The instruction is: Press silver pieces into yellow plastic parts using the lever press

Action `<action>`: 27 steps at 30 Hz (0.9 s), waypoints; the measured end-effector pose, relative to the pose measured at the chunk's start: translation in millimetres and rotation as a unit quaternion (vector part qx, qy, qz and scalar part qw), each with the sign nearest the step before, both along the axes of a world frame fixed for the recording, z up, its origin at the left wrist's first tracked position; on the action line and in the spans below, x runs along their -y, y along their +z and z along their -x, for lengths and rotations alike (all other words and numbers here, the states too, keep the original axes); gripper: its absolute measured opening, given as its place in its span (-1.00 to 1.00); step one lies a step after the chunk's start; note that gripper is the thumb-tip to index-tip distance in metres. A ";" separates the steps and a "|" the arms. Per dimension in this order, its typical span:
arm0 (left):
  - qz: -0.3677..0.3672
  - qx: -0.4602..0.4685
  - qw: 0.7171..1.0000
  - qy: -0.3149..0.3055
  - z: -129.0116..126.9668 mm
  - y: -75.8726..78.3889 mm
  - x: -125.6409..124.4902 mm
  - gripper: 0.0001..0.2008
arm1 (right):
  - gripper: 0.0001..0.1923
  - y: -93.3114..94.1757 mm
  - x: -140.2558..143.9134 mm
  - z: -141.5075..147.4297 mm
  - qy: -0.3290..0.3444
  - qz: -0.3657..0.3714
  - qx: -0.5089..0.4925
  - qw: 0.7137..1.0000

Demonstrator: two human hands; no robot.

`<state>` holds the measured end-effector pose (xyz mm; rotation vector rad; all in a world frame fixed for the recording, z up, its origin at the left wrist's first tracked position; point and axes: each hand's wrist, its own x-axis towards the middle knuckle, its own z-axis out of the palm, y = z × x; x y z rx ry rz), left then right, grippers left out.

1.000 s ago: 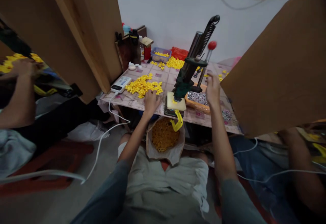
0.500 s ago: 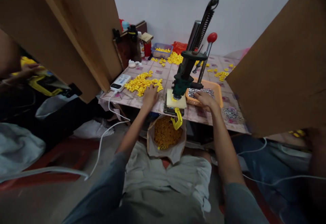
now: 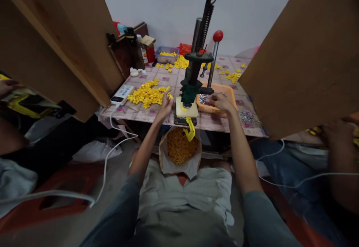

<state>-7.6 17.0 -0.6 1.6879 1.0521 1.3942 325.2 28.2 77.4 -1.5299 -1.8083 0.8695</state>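
Note:
My left hand (image 3: 166,107) is closed in a pinch on a small yellow plastic piece, just right of a pile of yellow flower-shaped pieces (image 3: 147,94). My right hand (image 3: 222,103) is over an orange basket (image 3: 231,94) of small shiny metal parts (image 3: 203,98). Its fingers are drawn together, and anything between them is too small to make out. Between my hands stands a dark green hand press (image 3: 190,90) with a red-knobbed lever (image 3: 218,36). A pale pad (image 3: 181,111) lies under its ram, and a yellow clamp-like part (image 3: 191,130) sticks out in front.
A paper-lined bag (image 3: 165,164) of yellow pieces sits at my lap below the table edge. A white power bank (image 3: 122,94) with a cable lies left. Cardboard panels (image 3: 286,75) flank the table (image 3: 140,115); other people sit beyond both.
My left hand has drawn back from the yellow pile toward the press, with a yellow piece at its fingertips. My right hand's fingers have drawn together over the basket. The view has shifted.

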 end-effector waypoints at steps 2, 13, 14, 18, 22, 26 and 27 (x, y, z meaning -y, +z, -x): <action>0.017 0.028 0.999 -0.004 -3.0 -7.4 2.7 -0.41 | -0.72 -0.8 0.1 -0.9 -0.022 0.002 -0.041 0.999; 0.006 0.061 0.996 -0.062 -13.4 1.8 11.0 -0.34 | -0.72 -14.1 43.7 29.5 -0.127 -0.282 0.171 0.936; 0.011 0.052 0.996 -0.076 -13.3 2.3 11.7 -0.36 | -0.71 -19.0 52.0 39.1 -0.121 -0.304 0.184 0.927; 0.014 0.019 0.994 -0.110 -8.5 6.0 15.4 -0.43 | -0.68 -39.9 79.4 78.7 -0.067 -0.349 0.150 0.923; 0.016 -0.005 0.991 -0.135 -2.4 12.2 21.0 -0.44 | -0.67 -48.1 92.5 100.4 -0.056 -0.331 0.059 0.940; 0.020 -0.020 0.987 -0.160 1.0 15.5 25.7 -0.45 | -0.68 -40.4 97.6 100.5 -0.022 -0.303 0.011 0.953; 0.023 -0.023 0.986 -0.166 1.6 15.5 26.2 -0.45 | -0.68 -37.8 98.5 99.4 -0.014 -0.304 0.009 0.953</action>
